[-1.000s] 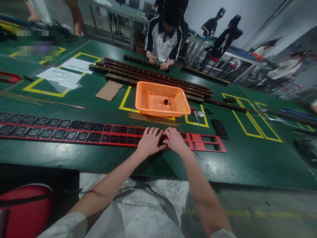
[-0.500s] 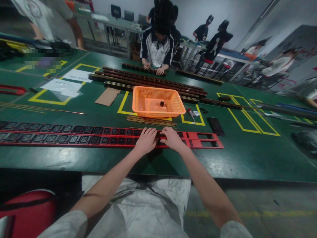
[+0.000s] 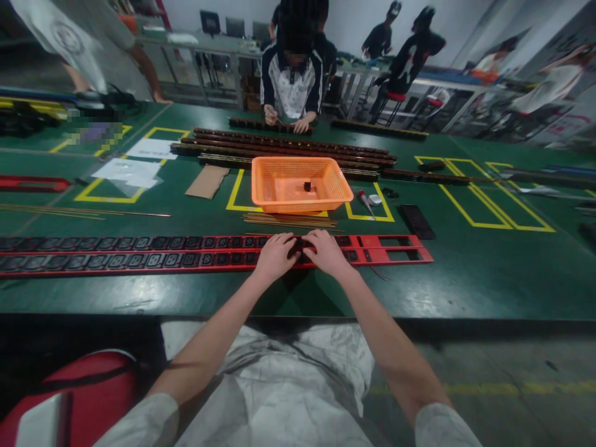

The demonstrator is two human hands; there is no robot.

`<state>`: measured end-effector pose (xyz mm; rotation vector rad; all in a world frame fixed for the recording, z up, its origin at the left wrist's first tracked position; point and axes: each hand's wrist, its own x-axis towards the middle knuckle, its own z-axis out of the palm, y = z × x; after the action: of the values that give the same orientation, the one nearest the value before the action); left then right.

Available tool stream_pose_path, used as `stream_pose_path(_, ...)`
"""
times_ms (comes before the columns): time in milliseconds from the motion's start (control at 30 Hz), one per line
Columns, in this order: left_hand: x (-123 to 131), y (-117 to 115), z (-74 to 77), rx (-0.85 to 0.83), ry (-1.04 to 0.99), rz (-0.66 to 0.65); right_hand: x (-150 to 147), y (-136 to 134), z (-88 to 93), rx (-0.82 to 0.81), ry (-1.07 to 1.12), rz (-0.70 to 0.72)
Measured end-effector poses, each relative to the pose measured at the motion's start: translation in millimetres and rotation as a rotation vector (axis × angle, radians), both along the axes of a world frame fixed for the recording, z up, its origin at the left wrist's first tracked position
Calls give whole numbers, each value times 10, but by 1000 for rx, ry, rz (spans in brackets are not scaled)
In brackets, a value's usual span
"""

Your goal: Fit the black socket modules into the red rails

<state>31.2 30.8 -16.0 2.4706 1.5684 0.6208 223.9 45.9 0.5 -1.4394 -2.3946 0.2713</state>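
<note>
Along the red rails point(image 3: 218, 250), left hand point(image 3: 278, 255) and right hand point(image 3: 326, 253) seemingly seat black sockets point(image 3: 174, 259), grip state unclear, next needing even pressure.

In front of you, the red frames point(image 3: 372, 254) have a smooth, faintly shiny coat, whether over metal or plastic you cannot tell, and the black sockets point(image 3: 153, 259) set in them look like hard moulded plastic. Your green worktop point(image 3: 465, 279) is smooth and glossy enough to mirror the lights, while the orange basket point(image 3: 302, 202) is perforated plastic with a soft sheen. You also have matt brown cardboard point(image 3: 207, 181), brassy metal-looking rods point(image 3: 288, 220), smooth white paper point(image 3: 151, 149) and your own creased, matt cloth garment point(image 3: 279, 391).
</note>
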Motion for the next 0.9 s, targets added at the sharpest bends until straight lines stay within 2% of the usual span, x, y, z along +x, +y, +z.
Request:
stream_pose_path(133, -78, 38, 23, -30, 13, -66, -164, -107, -86, 82, 25, 72)
stream_pose_path(300, -226, 46, 57, -89, 84, -172, -239, -267, -267, 181, 84, 38)
stream_pose_path(467, -248, -25, 58, -46, 100, -168, -228, -415, -408, 253, 126, 8)
stream_pose_path(633, -207, -79, 52, -2, 126, -138, -231, -498, -423, 311, 132, -70)
stream_pose_path(900, -200, -90, 55, -11, 131, -133, -215, -477, -418, 269, 158, -46)
